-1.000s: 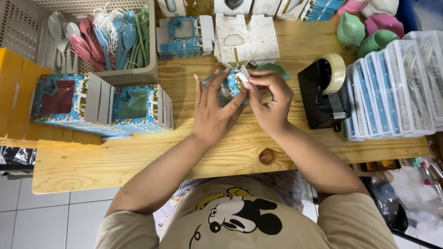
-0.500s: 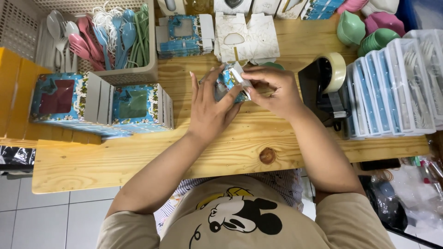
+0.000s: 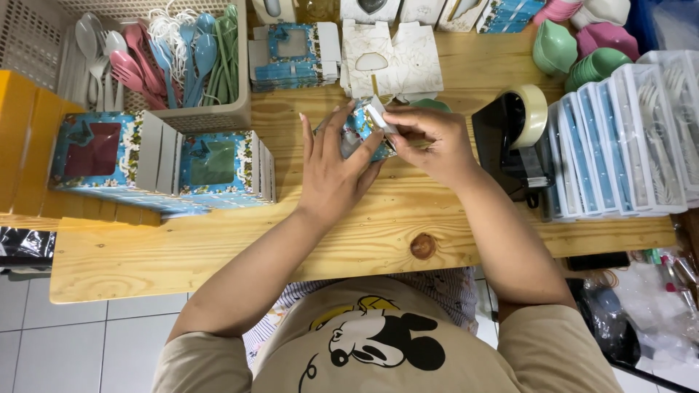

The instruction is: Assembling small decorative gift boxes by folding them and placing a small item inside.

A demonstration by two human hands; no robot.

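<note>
Head view: both hands are meeting just above the middle of the frame, over a wooden table (image 3: 218, 251). The left hand (image 3: 333, 175) is lying spread against a small blue box (image 3: 362, 131), fingers extended and cradling its near side rather than clenching. The right hand (image 3: 429, 142) is pinching a white flap (image 3: 378, 115) at the box's top between thumb and fingertips. The box is sitting between the two hands, partly hidden by them.

Room around the hands is running tight toward the top of the frame: flat cream cartons (image 3: 393, 58) and a stack of flat blue cartons (image 3: 291, 54) are lying just beyond the fingers. At upper left a basket (image 3: 218, 113) is holding plastic spoons (image 3: 145, 54), with folded blue boxes (image 3: 160, 164) standing just below it. At right a black tape dispenser (image 3: 510, 135) is sitting just beside the right wrist, and white packs (image 3: 619, 138) are standing in a row beyond it, reaching the table's right edge. Green bowls (image 3: 568, 54) are stacking at upper right.

Bare wood is lying open below the hands, down to the table's near edge, where the forearms are crossing it.
</note>
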